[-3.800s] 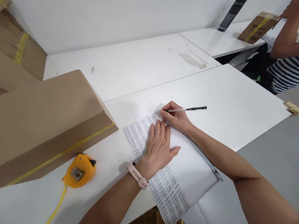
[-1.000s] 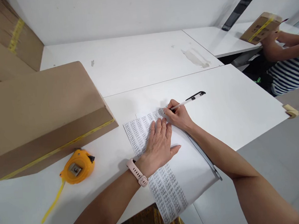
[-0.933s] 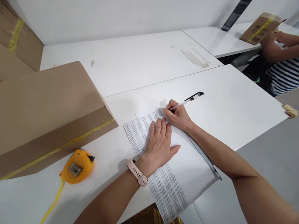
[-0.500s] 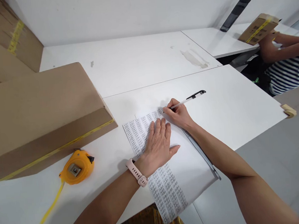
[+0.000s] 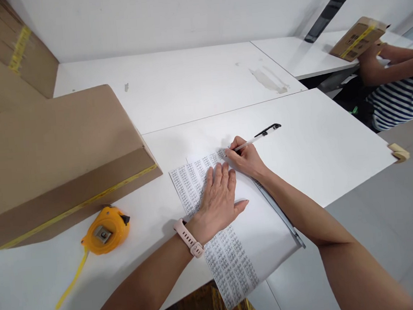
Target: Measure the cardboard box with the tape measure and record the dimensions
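Note:
My left hand [image 5: 218, 198] lies flat, fingers stretched out, on a sheet of paper [image 5: 234, 263] covered in rows of handwriting. My right hand [image 5: 246, 159] is closed round a black-capped pen [image 5: 259, 137], its tip on the sheet's top right corner. The paper rests on a clipboard [image 5: 280, 216] on the white table [image 5: 321, 149]. A pink watch sits on my left wrist.
A long cardboard box [image 5: 54, 154] lies at the left, an orange tape measure [image 5: 105, 231] in front of it with its yellow tape pulled out. More boxes stand at the far left. At the right, a person in a striped shirt [image 5: 400, 102] handles a small box [image 5: 357, 38].
The pen's rear end has risen from level to tilted up. My hands have barely moved. The person at the right has lowered an arm to the small box.

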A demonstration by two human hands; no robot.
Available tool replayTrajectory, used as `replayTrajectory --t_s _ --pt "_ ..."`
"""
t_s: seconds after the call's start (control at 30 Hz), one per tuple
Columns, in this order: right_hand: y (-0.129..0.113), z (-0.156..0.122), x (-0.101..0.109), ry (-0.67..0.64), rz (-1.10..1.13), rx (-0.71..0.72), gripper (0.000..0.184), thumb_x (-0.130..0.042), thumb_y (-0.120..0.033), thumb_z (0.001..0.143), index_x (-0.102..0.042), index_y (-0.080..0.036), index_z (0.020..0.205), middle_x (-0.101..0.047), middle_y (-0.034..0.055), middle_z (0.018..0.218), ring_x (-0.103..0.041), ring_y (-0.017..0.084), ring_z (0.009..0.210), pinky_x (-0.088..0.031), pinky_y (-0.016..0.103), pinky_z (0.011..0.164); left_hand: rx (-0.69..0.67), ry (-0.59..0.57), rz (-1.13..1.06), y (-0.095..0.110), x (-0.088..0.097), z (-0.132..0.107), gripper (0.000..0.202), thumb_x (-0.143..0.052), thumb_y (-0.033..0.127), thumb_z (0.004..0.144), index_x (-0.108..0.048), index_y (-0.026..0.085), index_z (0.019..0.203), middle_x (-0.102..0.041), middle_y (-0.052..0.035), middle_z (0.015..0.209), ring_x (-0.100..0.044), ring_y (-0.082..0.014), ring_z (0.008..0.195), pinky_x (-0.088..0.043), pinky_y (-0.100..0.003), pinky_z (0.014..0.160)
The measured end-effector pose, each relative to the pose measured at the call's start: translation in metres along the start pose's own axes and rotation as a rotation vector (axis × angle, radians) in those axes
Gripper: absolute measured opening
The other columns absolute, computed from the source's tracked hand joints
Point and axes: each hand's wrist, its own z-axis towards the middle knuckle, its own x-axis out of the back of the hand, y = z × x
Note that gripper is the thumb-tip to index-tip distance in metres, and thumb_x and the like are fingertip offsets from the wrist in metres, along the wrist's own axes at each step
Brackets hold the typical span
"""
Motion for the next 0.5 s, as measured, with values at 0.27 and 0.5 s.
replayTrajectory --t_s 0.27,0.5 --pt "-0.0014 -0.0003 0.0006 0.006 -0.024 0.005 0.022 -0.066 -0.027 0.081 -0.047 -0.023 0.070 -0.040 -0.0067 0.057 -0.035 0.011 0.054 -0.028 0.028 0.051 0.007 0.010 -0.003 0.0001 -0.0005 -0.0005 0.084 -0.038 0.063 0.100 -0.036 -0.003 0.153 -0.030 -0.0276 0.163 -0.021 -0.0407 0.154 -0.012 -0.055 0.126" --pt "-0.0012 -0.0005 -0.0004 0.016 -0.012 0.005 0.023 -0.066 -0.028 0.081 -0.046 -0.023 0.070 -0.040 -0.0068 0.057 -0.035 0.011 0.054 -0.028 0.027 0.051 -0.003 0.003 -0.006 0.0000 -0.0006 0.0000 0.084 -0.038 0.062 0.101 -0.035 -0.004 0.153 -0.030 -0.0289 0.162 -0.021 -0.0424 0.153 -0.013 -0.056 0.126"
